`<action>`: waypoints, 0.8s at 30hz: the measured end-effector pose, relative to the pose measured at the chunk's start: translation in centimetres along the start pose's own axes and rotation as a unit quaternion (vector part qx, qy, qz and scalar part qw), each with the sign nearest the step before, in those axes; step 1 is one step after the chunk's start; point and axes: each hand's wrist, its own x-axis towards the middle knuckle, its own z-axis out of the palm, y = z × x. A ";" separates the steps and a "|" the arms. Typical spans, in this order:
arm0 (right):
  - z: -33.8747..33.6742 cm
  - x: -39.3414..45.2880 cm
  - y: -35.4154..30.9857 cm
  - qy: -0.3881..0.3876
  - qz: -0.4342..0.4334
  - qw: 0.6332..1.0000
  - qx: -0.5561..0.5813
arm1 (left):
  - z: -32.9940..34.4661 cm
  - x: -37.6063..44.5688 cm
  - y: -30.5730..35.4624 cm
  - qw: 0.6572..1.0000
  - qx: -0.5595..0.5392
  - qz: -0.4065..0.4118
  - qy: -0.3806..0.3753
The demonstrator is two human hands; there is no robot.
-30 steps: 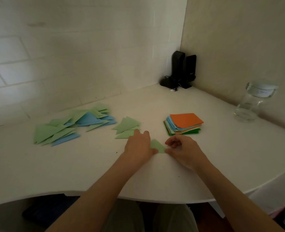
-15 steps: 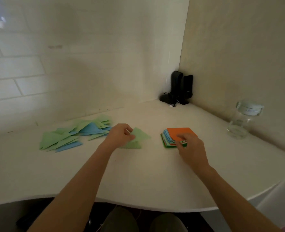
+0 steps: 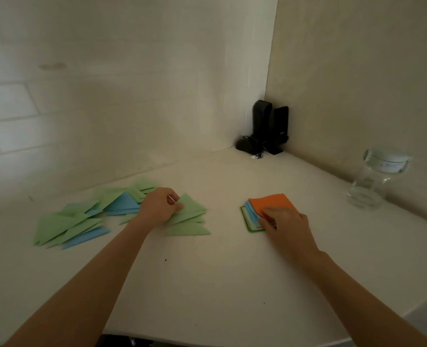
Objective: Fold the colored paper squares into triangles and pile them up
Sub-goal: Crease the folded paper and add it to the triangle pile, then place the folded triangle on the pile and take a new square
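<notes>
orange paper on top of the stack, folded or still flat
Still flat: the orange paper lies as an unfolded square atop the stack, right hand on its near edge.

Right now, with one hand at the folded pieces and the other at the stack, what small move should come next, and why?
Probably let go of the green triangle so it stays on the small pile. The left hand pinches it just over that pile, and the right hand already touches the orange sheet atop the stack of squares, ready to lift it.
</notes>
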 end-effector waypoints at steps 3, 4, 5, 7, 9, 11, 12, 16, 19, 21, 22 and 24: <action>0.6 -0.1 0.1 0.036 -0.021 0.999 -0.014 | 0.4 0.2 -0.3 1.000 -0.002 0.002 -0.003; 0.8 -0.1 0.2 0.052 -0.018 0.998 -0.009 | 0.5 0.2 -0.3 1.000 -0.009 0.001 -0.003; 0.8 -0.2 0.1 0.068 -0.012 0.998 -0.006 | 0.6 0.2 -0.3 1.000 -0.018 -0.001 -0.003; 0.8 -0.4 -0.1 0.100 -0.001 0.995 -0.004 | 0.8 0.2 -0.6 0.999 -0.041 -0.001 0.007; 0.7 -0.6 -0.4 0.122 0.010 0.993 -0.003 | 0.9 0.1 -0.6 0.998 -0.055 0.014 0.032; 0.1 -0.5 -0.5 0.105 0.061 0.992 0.022 | 0.9 0.0 -0.3 0.995 -0.059 0.046 0.067; -0.3 -0.3 -0.5 0.090 0.095 0.990 0.044 | 0.7 -0.3 0.2 0.992 -0.063 0.064 0.085; -2.7 -0.5 -1.3 0.111 0.104 0.981 0.118 | 0.1 -2.5 2.8 0.974 -0.115 0.169 0.098; -4.1 -1.9 -3.2 0.153 0.037 0.977 0.140 | 0.1 -5.7 4.8 0.942 -0.137 0.298 0.072; -4.2 -3.6 -4.9 0.165 -0.041 0.977 0.131 | 0.4 -7.8 5.5 0.920 -0.107 0.374 0.046; -4.0 -4.5 -5.7 0.162 -0.074 0.975 0.131 | 0.7 -8.7 5.5 0.911 -0.093 0.401 0.023; -3.2 -6.1 -6.4 0.139 -0.101 0.976 0.133 | 1.5 -9.9 4.9 0.897 -0.091 0.431 -0.047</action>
